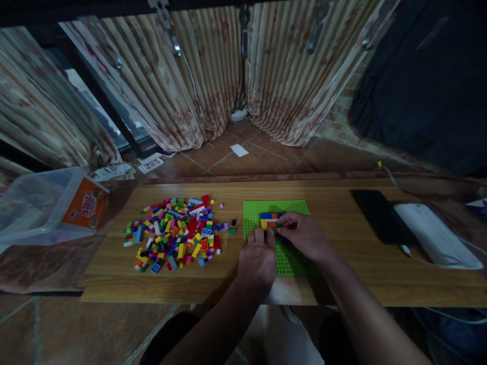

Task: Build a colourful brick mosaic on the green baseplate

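Note:
A green studded baseplate (292,261) lies on the wooden table, with a small structure of toy building bricks (268,220) in blue, yellow, white and orange on it. My left hand (258,258) is closed at the near edge of the structure, its bent fingertips against the bricks. From the right, my right hand (304,233) pinches at the structure's right side, thumb and forefinger close together. My fingers cover part of the bricks, so the exact piece in each grip is hidden.
Many loose coloured bricks (175,230) are spread on the table (224,289) to the left. A clear plastic box (41,203) with an orange label stands beyond its left end. A black tablet-like slab (380,215) and a white device (437,233) with a cable lie at the right.

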`<move>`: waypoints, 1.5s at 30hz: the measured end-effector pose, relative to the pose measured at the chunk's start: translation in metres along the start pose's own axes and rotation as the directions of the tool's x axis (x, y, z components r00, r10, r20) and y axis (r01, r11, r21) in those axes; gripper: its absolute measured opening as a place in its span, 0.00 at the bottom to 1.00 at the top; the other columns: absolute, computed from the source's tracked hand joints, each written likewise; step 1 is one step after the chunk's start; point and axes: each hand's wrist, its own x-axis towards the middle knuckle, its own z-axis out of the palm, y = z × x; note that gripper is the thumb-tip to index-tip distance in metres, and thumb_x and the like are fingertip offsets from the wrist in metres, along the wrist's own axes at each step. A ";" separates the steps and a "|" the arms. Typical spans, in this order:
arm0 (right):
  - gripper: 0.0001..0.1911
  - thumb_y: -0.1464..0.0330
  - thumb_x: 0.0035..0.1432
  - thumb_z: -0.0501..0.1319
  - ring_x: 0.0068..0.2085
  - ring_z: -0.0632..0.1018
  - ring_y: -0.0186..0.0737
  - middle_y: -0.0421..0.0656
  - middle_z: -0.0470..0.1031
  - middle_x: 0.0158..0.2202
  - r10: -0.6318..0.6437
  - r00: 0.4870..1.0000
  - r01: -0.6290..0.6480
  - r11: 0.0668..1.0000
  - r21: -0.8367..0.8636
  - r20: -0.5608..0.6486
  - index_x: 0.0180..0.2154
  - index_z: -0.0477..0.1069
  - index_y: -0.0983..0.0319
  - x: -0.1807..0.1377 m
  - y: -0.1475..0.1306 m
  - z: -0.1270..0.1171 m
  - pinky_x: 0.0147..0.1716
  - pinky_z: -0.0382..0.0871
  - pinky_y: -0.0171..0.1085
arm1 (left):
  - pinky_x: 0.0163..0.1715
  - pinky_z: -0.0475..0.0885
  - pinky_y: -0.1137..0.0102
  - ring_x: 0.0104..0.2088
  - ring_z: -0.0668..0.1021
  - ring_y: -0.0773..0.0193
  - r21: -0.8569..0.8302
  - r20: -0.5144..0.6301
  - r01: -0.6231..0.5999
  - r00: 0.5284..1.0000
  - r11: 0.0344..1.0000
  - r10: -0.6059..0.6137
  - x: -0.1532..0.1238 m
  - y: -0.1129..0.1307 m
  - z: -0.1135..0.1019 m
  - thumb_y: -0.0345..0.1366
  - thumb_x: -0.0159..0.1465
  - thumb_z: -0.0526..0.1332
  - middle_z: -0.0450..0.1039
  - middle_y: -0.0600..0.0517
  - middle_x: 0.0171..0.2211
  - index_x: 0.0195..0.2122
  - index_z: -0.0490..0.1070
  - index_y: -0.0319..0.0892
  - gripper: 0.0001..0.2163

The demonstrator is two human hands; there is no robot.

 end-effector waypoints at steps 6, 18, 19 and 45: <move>0.13 0.58 0.46 0.64 0.25 0.73 0.36 0.41 0.76 0.24 0.079 0.991 -0.054 0.975 0.214 -0.110 0.28 0.76 0.62 0.001 0.003 -0.010 0.26 0.66 0.36 | 0.49 0.71 0.59 0.53 0.71 0.51 -0.100 -0.140 0.040 0.989 0.994 -0.054 -0.006 -0.004 0.006 0.34 0.67 0.52 0.66 0.41 0.55 0.61 0.62 0.42 0.21; 0.19 0.54 0.41 0.68 0.23 0.69 0.32 0.40 0.73 0.23 0.226 0.956 -0.124 0.891 0.436 -0.189 0.28 0.74 0.63 0.003 0.000 -0.009 0.23 0.64 0.33 | 0.63 0.56 0.48 0.68 0.52 0.52 -0.091 -0.188 -0.151 0.973 0.984 0.132 -0.012 0.013 0.031 0.44 0.69 0.48 0.50 0.42 0.68 0.65 0.55 0.34 0.27; 0.18 0.55 0.41 0.68 0.23 0.69 0.32 0.40 0.73 0.23 0.223 0.958 -0.127 0.895 0.428 -0.182 0.28 0.74 0.63 0.003 -0.001 -0.009 0.23 0.64 0.33 | 0.63 0.56 0.47 0.68 0.52 0.51 -0.089 -0.179 -0.154 0.974 0.984 0.136 -0.012 0.013 0.031 0.45 0.69 0.48 0.50 0.42 0.68 0.65 0.55 0.33 0.27; 0.13 0.62 0.56 0.58 0.38 0.79 0.45 0.46 0.79 0.38 -0.311 0.950 0.310 0.950 -0.027 -0.023 0.40 0.75 0.60 -0.007 -0.036 0.050 0.37 0.73 0.44 | 0.40 0.74 0.71 0.37 0.79 0.66 -0.868 -0.478 -0.353 0.787 0.350 -0.391 -0.022 -0.027 -0.029 0.22 0.62 0.53 0.78 0.50 0.34 0.36 0.75 0.40 0.12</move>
